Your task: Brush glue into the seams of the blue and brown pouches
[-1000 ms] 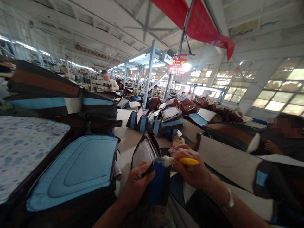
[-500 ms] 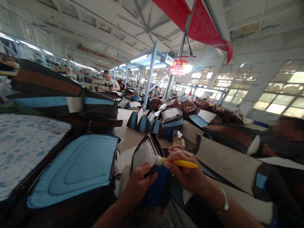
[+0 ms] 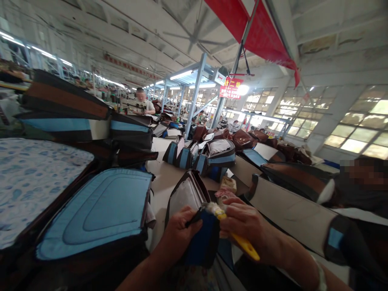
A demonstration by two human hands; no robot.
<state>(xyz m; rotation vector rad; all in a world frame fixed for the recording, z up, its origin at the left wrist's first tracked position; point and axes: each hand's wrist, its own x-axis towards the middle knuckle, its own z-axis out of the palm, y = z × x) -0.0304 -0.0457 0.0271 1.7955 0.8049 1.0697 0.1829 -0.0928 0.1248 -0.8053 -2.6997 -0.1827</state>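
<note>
Here, our left hand (image 3: 182, 226) pinches the top edge of the dark-and-blue piece (image 3: 198, 242) between thumb and fingers, low in the middle. Our right hand (image 3: 244, 222) closes round the yellow brush (image 3: 247, 246), bristles at that edge; its handle, nearly level before, now slopes down toward us. Pale tabletop (image 3: 159, 173) shows between the light-blue panel (image 3: 104, 206) and the grey-lined bag (image 3: 184, 194). Beyond sit a yellowish block (image 3: 228, 184) and, farther, striped bags (image 3: 184, 157).
</note>
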